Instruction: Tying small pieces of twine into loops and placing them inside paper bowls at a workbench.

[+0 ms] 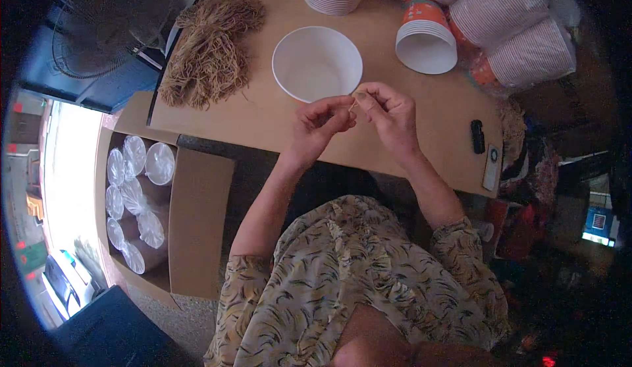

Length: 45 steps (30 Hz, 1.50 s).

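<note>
Left hand (322, 120) & right hand (388, 113) both pinching thin tan string (353, 105), fingertips nearly touching, just in front of white bowl (316, 63) on counter (263, 113).

Small packing workshop — stacked paper cups (507, 18), carton of wrapped stacks (141, 202), cardboard-topped table (263, 113)

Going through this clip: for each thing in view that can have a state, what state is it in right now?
Left hand: pinching a thin tan string.
Right hand: pinching the same string.
Tan string: held between both hands.
White bowl: upright, empty.
Orange paper cup stack: lying tipped, mouth showing.
Cardboard box: open, holding wrapped stacks.
Fan: blades not distinguishable.
</note>
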Tool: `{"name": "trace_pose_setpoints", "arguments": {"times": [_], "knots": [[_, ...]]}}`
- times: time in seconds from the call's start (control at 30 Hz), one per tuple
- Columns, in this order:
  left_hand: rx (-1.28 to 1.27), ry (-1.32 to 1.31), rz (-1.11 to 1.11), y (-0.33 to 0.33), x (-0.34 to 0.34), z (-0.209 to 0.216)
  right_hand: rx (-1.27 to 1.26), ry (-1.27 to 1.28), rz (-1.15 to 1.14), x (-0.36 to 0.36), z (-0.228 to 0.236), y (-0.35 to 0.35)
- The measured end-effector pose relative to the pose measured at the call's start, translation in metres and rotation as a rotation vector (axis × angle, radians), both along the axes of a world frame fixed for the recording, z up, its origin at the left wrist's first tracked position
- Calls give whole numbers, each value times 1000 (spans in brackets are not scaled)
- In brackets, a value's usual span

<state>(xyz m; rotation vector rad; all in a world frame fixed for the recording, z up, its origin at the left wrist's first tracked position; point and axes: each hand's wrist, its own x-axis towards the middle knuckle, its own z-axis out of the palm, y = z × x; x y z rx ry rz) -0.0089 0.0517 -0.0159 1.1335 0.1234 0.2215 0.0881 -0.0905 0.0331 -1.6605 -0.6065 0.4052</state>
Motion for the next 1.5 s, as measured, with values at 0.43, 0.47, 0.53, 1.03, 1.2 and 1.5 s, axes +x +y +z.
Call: {"name": "trace_pose_setpoints", "arguments": {"times": [0.43,0.47,0.53,1.03,1.2,1.5], "knots": [[593,-105,223,6,-11,12,-243,-79,321,9,35,-18],[664,-118,225,7,-12,14,-239,-79,317,9,34,-18],[737,-132,221,5,-12,17,-233,-79,356,10,30,-18],[924,-215,376,6,-24,1,-142,-115,311,5,42,-36],[935,-149,446,12,-15,-2,-21,-7,282,1,58,-47],[1052,-112,468,13,-5,-7,204,-63,335,1,70,-57]]}}
